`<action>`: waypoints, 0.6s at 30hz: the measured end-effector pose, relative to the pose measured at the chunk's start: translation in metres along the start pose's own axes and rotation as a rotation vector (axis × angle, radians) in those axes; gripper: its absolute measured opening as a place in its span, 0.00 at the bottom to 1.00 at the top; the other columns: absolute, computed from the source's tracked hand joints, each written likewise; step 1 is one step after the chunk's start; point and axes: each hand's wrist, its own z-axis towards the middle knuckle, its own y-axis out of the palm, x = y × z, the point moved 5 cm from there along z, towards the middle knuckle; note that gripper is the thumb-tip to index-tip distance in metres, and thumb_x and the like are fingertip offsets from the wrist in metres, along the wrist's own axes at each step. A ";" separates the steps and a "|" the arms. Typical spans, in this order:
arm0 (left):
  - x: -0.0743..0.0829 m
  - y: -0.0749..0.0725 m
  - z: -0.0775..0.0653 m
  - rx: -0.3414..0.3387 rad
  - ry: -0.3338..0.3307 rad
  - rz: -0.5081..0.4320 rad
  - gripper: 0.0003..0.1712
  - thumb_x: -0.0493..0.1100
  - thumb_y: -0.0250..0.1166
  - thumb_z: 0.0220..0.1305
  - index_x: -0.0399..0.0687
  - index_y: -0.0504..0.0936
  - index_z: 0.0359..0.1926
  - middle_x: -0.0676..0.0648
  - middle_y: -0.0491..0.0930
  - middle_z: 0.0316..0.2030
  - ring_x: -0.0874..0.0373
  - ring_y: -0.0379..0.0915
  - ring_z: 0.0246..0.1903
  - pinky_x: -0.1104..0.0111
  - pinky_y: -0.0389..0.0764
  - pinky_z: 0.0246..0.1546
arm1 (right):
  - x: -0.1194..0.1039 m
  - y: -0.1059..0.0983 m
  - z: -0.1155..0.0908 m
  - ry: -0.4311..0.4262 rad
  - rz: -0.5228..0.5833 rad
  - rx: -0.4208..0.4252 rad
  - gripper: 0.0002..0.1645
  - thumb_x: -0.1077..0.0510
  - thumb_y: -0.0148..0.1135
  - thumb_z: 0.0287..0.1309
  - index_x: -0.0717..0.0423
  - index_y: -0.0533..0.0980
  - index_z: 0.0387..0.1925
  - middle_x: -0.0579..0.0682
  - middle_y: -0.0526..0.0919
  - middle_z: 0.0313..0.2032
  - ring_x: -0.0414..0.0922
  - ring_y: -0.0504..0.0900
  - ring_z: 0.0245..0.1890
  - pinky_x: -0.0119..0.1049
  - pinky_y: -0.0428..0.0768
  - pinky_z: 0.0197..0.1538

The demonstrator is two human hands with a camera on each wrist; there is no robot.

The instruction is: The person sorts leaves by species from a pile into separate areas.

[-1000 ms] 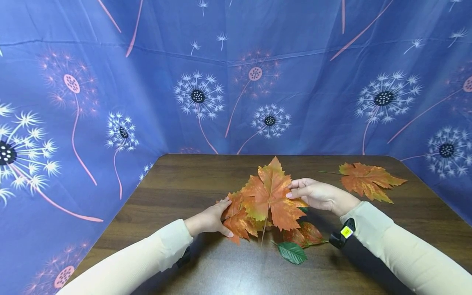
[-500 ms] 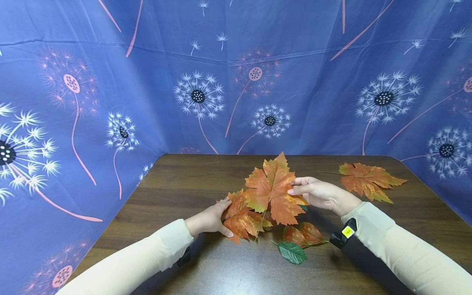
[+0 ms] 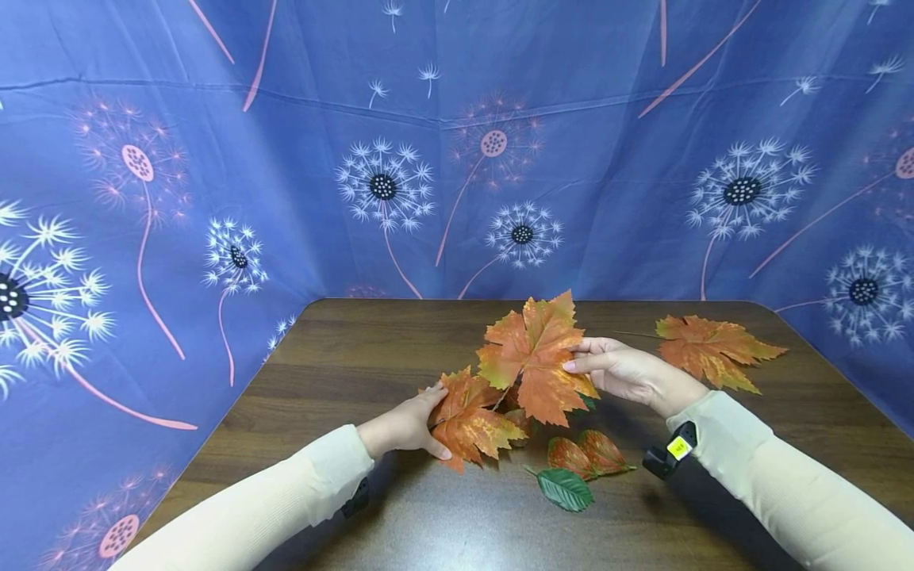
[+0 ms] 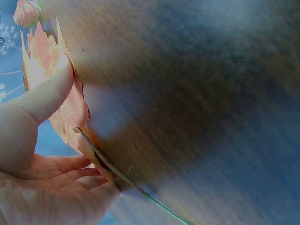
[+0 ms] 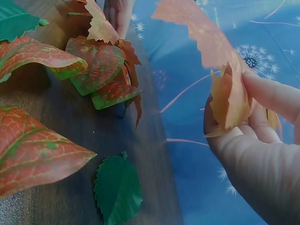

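Observation:
My right hand [image 3: 631, 373] pinches the edge of an orange maple leaf [image 3: 534, 357] between thumb and fingers, holding it raised and tilted above the pile. Its folded edge [image 5: 229, 96] shows between the fingers in the right wrist view. Left of it, my left hand [image 3: 401, 424] rests with spread thumb and fingers on another orange maple leaf [image 3: 474, 420]. In the left wrist view the thumb lies across this leaf [image 4: 70, 110], and a thin stem [image 4: 115, 168] sticks out beside the fingers. Red-green leaves [image 5: 96, 65] lie partly hidden beneath the pile.
In front of the pile lie a pair of red-green leaves [image 3: 589, 454] and a dark green leaf [image 3: 566, 489]. A third maple leaf [image 3: 714, 349] lies at the back right of the wooden table [image 3: 371, 341]. A blue dandelion-print cloth [image 3: 607, 262] hangs behind.
My right hand has moved slightly right and away, carrying the maple leaf up and off the lower one, which shows more now. My left hand has stayed in place.

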 end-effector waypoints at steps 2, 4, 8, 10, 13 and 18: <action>0.000 0.000 0.000 -0.001 -0.001 0.002 0.59 0.39 0.79 0.43 0.34 0.55 0.73 0.36 0.49 0.75 0.39 0.43 0.74 0.48 0.51 0.72 | 0.000 0.000 0.000 -0.003 0.003 0.012 0.11 0.69 0.54 0.65 0.53 0.73 0.45 0.41 0.79 0.42 0.36 0.77 0.44 0.29 0.75 0.50; -0.001 0.000 0.000 -0.002 -0.003 0.001 0.59 0.39 0.79 0.43 0.34 0.55 0.73 0.36 0.49 0.75 0.39 0.43 0.74 0.48 0.51 0.72 | 0.000 0.000 -0.001 -0.006 0.003 0.020 0.12 0.69 0.54 0.64 0.54 0.72 0.47 0.41 0.80 0.43 0.36 0.77 0.44 0.29 0.76 0.50; -0.001 0.001 0.000 -0.003 -0.005 0.002 0.59 0.40 0.80 0.43 0.34 0.55 0.73 0.37 0.49 0.75 0.39 0.43 0.74 0.47 0.51 0.72 | -0.001 -0.002 -0.002 -0.013 0.007 0.039 0.13 0.69 0.54 0.64 0.56 0.71 0.49 0.42 0.79 0.44 0.36 0.78 0.46 0.29 0.76 0.52; -0.002 0.001 0.000 -0.002 -0.006 0.004 0.59 0.40 0.80 0.43 0.34 0.55 0.73 0.36 0.49 0.74 0.39 0.43 0.74 0.47 0.52 0.72 | -0.001 -0.003 -0.003 -0.016 0.019 0.046 0.15 0.69 0.54 0.65 0.57 0.69 0.52 0.42 0.79 0.46 0.37 0.78 0.47 0.30 0.77 0.53; -0.002 0.002 0.000 -0.002 -0.007 0.003 0.59 0.40 0.80 0.43 0.34 0.55 0.73 0.36 0.49 0.74 0.39 0.44 0.74 0.47 0.52 0.72 | -0.001 -0.005 -0.003 -0.023 0.031 0.048 0.20 0.68 0.54 0.65 0.61 0.65 0.57 0.43 0.79 0.48 0.37 0.78 0.50 0.30 0.77 0.54; -0.001 0.001 -0.001 -0.003 -0.006 0.003 0.59 0.40 0.80 0.44 0.34 0.55 0.73 0.36 0.49 0.75 0.40 0.43 0.74 0.47 0.52 0.71 | 0.001 -0.007 -0.004 -0.031 0.058 0.058 0.14 0.69 0.53 0.65 0.56 0.70 0.51 0.41 0.80 0.45 0.36 0.78 0.46 0.29 0.77 0.52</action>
